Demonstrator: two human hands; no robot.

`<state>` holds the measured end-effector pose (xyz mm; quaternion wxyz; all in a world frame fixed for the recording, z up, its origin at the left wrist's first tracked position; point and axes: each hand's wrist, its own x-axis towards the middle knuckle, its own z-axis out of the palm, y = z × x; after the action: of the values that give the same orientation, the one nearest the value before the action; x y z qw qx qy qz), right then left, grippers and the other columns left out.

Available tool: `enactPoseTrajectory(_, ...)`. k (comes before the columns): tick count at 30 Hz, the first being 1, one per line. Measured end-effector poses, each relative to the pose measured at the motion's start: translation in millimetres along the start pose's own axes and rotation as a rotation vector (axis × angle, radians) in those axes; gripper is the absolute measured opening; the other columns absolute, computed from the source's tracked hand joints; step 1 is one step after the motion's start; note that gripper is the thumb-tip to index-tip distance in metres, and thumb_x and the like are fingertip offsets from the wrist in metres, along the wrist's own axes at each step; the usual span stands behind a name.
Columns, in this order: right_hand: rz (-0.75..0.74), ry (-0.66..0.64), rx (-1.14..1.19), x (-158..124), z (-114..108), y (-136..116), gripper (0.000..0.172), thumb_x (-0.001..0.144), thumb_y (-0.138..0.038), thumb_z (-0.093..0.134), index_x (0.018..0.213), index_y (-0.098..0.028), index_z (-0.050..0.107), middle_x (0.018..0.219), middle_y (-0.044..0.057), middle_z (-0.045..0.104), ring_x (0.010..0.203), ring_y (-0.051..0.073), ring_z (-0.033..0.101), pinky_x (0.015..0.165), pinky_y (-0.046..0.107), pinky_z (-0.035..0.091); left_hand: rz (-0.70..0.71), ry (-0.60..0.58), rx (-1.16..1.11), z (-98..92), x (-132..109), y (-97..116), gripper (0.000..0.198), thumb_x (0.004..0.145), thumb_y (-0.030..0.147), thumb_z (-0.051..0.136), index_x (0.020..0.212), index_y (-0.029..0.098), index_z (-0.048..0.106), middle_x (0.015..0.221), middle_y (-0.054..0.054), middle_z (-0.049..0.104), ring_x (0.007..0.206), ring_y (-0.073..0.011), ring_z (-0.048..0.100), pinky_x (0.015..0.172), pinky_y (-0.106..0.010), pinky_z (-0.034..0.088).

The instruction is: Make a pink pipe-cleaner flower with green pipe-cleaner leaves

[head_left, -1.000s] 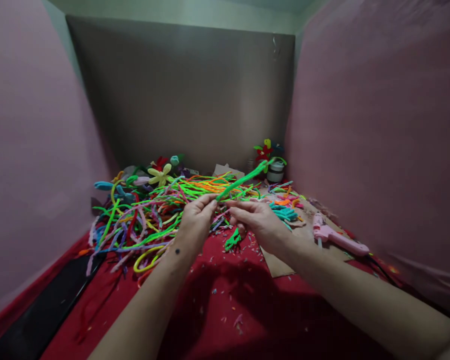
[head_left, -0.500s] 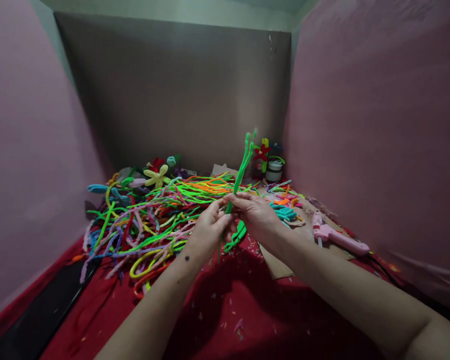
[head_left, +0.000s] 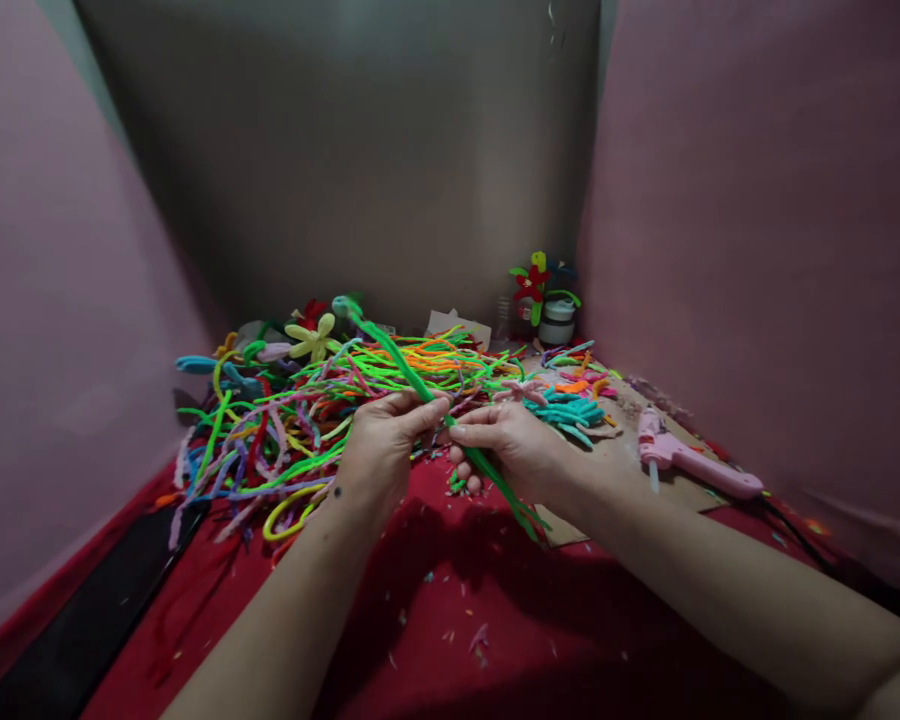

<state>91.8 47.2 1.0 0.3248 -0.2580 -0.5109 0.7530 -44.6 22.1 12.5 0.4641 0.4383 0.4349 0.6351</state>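
My left hand (head_left: 379,440) and my right hand (head_left: 510,445) both pinch a bundle of green pipe cleaners (head_left: 390,355) just above the red cloth (head_left: 450,620). The bundle slants from upper left, over the pile, down to the lower right past my right hand. Both hands are closed on it, close together. Behind them lies a big tangled pile of coloured pipe cleaners (head_left: 285,420). A short green piece (head_left: 457,485) lies under my right hand's fingers.
A pink glue gun (head_left: 690,460) rests on brown cardboard (head_left: 615,460) at the right. Teal pieces (head_left: 570,412) lie beside it. Finished pipe-cleaner flowers (head_left: 311,338) sit at the back left, another flower in a small jar (head_left: 555,320) at the back right. Pink walls close in on both sides.
The green bundle swung from pointing up-right, through upright, to leaning up-left, with its lower end now sticking out below my right hand. Both hands stayed closed on it.
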Motion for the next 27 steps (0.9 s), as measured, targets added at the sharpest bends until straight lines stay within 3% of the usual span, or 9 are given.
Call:
enactPoseTrajectory(6,-0.055,0.076,-0.049,-2.4,0.5,1.5,0.009,0.072,-0.023,0.06,0.07,-0.014,0.058,0.046,-0.005,0.05,0.034,0.003,0.037,0.032,0.015,0.018,-0.052,0.022,-0.037,1.4,2.7,0.5,0.027,0.053,0.022,0.078,0.075,0.011,0.068,0.058,0.001,0.061,0.049,-0.0096,0.055,0.049,-0.022,0.042)
enactPoseTrajectory(9,-0.091,0.083,-0.06,-4.0,2.2,2.1,0.01,0.072,-0.022,0.055,0.069,-0.014,0.059,0.042,-0.007,0.042,0.033,0.003,0.027,0.033,0.017,0.013,-0.038,0.047,-0.049,4.5,1.2,-0.1,0.025,0.051,0.02,0.079,0.068,0.011,0.062,0.053,0.003,0.057,0.045,-0.0078,0.052,0.046,-0.02,0.04)
enactPoseTrajectory(12,-0.125,0.035,-0.033,-4.6,2.3,2.9,0.01,0.073,-0.023,0.054,0.068,-0.015,0.057,0.041,-0.01,0.031,0.034,0.003,0.018,0.033,0.018,0.009,-0.028,0.067,-0.079,6.7,-0.2,-0.4,0.027,0.052,0.02,0.078,0.058,0.014,0.052,0.048,0.005,0.053,0.042,-0.0075,0.049,0.045,-0.02,0.039)
enactPoseTrajectory(15,-0.116,0.017,0.004,-4.5,1.4,3.3,0.011,0.074,-0.025,0.054,0.067,-0.017,0.054,0.042,-0.011,0.024,0.036,0.004,0.012,0.035,0.02,0.007,-0.044,-0.001,-0.133,6.6,-0.1,-0.3,0.027,0.058,0.022,0.075,0.058,0.015,0.049,0.046,0.005,0.052,0.042,-0.0081,0.049,0.044,-0.02,0.037)
enactPoseTrajectory(23,-0.139,0.031,0.07,-5.7,1.5,3.2,0.012,0.073,-0.025,0.056,0.064,-0.017,0.053,0.043,-0.011,0.023,0.038,0.005,0.011,0.037,0.022,0.006,-0.036,-0.057,-0.169,6.6,-0.3,1.0,0.016,0.061,0.015,0.071,0.063,0.014,0.055,0.054,0.003,0.057,0.049,-0.0085,0.053,0.049,-0.02,0.039)
enactPoseTrajectory(27,-0.137,0.03,0.081,-5.1,1.5,4.8,0.012,0.072,-0.026,0.057,0.065,-0.018,0.053,0.042,-0.011,0.023,0.037,0.005,0.011,0.037,0.022,0.006,-0.043,-0.029,-0.146,8.0,-1.5,1.9,0.016,0.058,0.014,0.07,0.062,0.015,0.054,0.052,0.004,0.056,0.047,-0.0084,0.053,0.046,-0.02,0.036)
